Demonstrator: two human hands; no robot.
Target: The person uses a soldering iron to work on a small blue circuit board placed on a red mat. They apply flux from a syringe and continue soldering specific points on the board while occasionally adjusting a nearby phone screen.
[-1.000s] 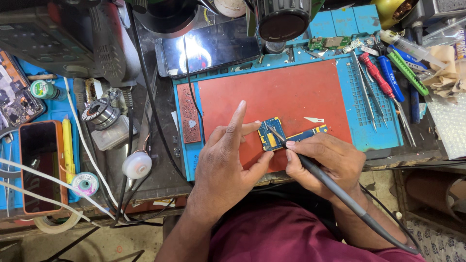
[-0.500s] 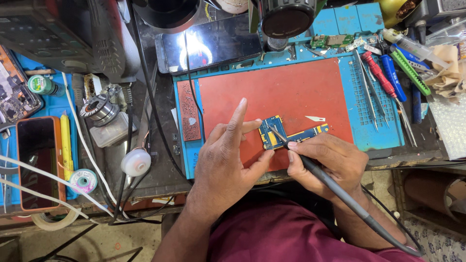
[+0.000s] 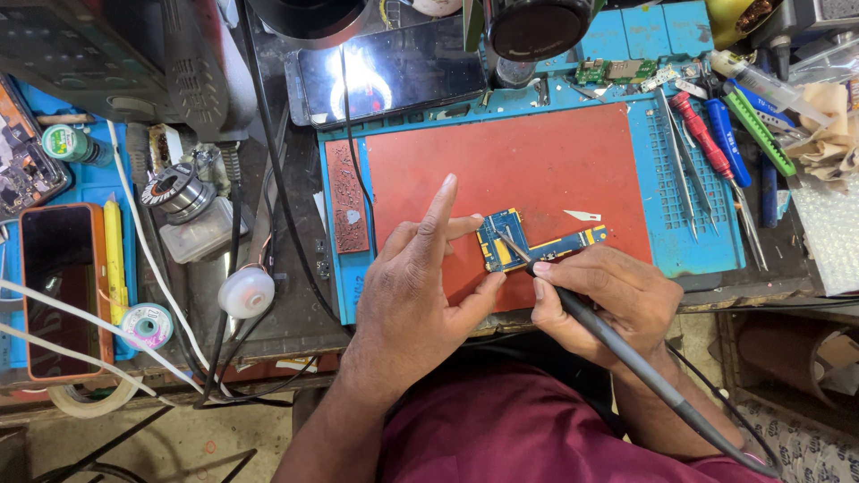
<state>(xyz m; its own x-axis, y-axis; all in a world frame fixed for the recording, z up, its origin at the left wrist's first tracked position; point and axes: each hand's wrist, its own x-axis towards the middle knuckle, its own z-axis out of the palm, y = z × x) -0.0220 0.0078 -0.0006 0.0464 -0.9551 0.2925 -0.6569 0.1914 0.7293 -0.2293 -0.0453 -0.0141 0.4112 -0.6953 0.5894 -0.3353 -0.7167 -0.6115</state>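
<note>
board work, live from above: a small blue circuit board (image 3: 537,246) lies on the red mat (image 3: 501,170), just below its centre. the left hand (image 3: 420,295) pins the board's left end, thumb at the board's seven o'clock, middle finger curled to its top edge, forefinger pointing free toward twelve. the right hand (image 3: 613,300) is closed in a pen grip on a dark soldering iron (image 3: 573,309), tip touching the board's wider left part, cable trailing off toward five o'clock.

the board looks thin, light, stiff and easy to crack, with tiny parts on its face, so i'd judge the bare edges are the place to hold it, as the left hand does now. it would likely skate on the mat without that pinch.

around it: a small blade (image 3: 586,216) lies on the mat at the board's one o'clock, near but apart. tweezers (image 3: 680,152) and red and blue screwdrivers (image 3: 716,134) sit on the blue tray (image 3: 653,224) at two o'clock. a dark phone screen (image 3: 394,76) catches lamp glare at eleven o'clock. a solder reel (image 3: 179,188) and a white round pot (image 3: 246,292) sit well off at nine, with an orange-edged phone (image 3: 58,286) further out. nothing crowds the tip; the blade is the closest hazard to the right hand's knuckles.
</note>
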